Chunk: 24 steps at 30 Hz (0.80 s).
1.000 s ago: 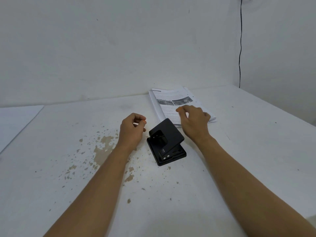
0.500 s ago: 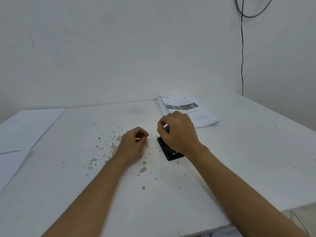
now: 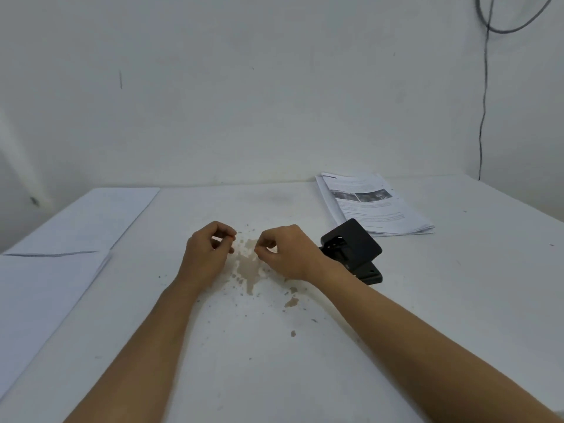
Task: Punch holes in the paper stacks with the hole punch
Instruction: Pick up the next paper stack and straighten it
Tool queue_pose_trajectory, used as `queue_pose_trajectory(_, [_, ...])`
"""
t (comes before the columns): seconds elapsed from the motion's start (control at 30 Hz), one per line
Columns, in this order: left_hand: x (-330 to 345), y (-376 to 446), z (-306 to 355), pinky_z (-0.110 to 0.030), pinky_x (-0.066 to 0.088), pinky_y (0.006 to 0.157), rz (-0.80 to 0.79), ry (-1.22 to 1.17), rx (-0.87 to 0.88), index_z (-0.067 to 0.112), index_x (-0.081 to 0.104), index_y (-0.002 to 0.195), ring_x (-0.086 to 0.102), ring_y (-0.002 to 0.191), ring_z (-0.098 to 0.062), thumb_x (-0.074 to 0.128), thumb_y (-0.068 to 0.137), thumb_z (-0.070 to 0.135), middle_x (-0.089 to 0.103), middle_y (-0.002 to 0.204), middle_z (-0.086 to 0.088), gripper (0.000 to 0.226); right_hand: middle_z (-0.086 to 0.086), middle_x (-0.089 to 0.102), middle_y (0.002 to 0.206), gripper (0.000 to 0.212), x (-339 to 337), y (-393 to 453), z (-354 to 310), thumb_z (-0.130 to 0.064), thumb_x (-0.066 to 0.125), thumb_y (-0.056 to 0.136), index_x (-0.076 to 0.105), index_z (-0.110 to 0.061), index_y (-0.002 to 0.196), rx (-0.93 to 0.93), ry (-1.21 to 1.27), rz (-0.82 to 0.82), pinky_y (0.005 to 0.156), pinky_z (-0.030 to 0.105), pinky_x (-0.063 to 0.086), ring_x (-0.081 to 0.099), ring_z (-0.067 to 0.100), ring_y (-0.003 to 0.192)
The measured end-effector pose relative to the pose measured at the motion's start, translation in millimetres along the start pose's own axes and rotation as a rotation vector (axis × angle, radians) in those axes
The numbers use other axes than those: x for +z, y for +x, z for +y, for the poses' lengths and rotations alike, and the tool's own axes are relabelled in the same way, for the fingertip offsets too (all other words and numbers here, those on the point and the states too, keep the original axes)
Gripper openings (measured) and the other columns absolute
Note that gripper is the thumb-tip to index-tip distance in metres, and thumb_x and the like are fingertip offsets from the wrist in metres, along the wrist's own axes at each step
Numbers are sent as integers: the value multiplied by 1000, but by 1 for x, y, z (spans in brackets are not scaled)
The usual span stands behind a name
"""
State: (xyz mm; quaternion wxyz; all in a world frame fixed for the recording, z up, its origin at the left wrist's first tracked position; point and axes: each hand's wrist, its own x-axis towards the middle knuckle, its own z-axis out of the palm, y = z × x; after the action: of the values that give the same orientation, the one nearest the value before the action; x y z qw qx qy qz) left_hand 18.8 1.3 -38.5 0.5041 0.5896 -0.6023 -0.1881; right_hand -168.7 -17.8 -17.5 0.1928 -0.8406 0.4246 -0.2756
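While both hands rested on table, neither held anything: left hand loosely curled, thumb near fingertips, possibly pinching small scrap, too small to tell; right hand loosely curled, empty. Hole punch sat just beside right wrist, lever up. Printed paper stack lay behind it, near but apart. Blank sheets lay far left. Judged between punches; next move called for sliding stack edge into punch slot.
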Motion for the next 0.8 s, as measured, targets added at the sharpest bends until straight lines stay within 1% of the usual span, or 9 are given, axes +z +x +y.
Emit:
queue_pose_trajectory(0.07, [-6,1,-4,-11,41,53,94,27,-5,24,63,85,66,69,-7,56,91,10,66,87,9,17,-4,71,100,18,13,17,-6,-20,56,91,72,-15,96,5,16,-24,82,24,49,63,13,95])
queue_pose_trajectory(0.2, [-17,2,-14,-14,42,60,271,86,-57,18,63,88,63,78,-12,54,90,7,64,87,10,15,-2,71,105,18,46,50,-24,-19,57,90,72,-15,99,21,105,-45,87,25,49,62,12,99])
queue_pose_trajectory(0.3, [-25,3,-17,-6,39,60,420,77,-84,17,62,89,59,80,-10,53,89,5,62,85,12,15,-1,70,99,19,67,74,-41,-18,57,88,73,-14,97,98,274,-65,79,25,51,64,14,92])
queue_pose_trajectory(0.4, [-31,4,-23,-17,44,67,510,78,-157,18,59,94,58,78,-10,53,89,8,60,88,11,13,-3,70,91,17,89,83,-49,-22,56,88,71,-15,90,194,381,5,69,23,46,63,13,83])
queue_pose_trajectory(0.47, [-33,5,-29,-26,44,71,486,109,-242,18,55,101,57,76,-12,56,88,11,60,97,6,15,-4,68,87,17,101,79,-48,-23,55,88,70,-16,86,152,275,93,67,26,48,61,13,79])
queue_pose_trajectory(0.53, [-34,8,-34,-27,41,75,436,156,-325,15,52,110,56,83,-14,59,87,12,56,109,0,25,-1,69,89,18,106,78,-45,-23,55,87,71,-16,87,64,146,99,70,30,51,60,16,83])
queue_pose_trajectory(0.63, [-36,15,-37,-27,39,77,392,186,-401,13,49,116,51,92,-16,61,86,17,49,121,-6,33,1,68,90,18,106,78,-43,-21,56,87,72,-14,89,10,117,95,74,33,52,59,19,88])
queue_pose_trajectory(0.7, [-40,22,-36,-29,41,76,338,252,-443,13,49,116,51,89,-16,60,86,21,49,124,-8,33,3,67,92,19,107,79,-43,-21,55,88,72,-13,91,-4,99,109,76,35,52,58,21,90])
queue_pose_trajectory(0.8, [-51,36,-35,-32,44,78,226,448,-392,13,51,116,55,96,-22,60,88,25,53,119,-8,32,4,62,93,19,110,78,-43,-21,53,89,71,-13,91,-30,54,116,77,34,49,54,22,91])
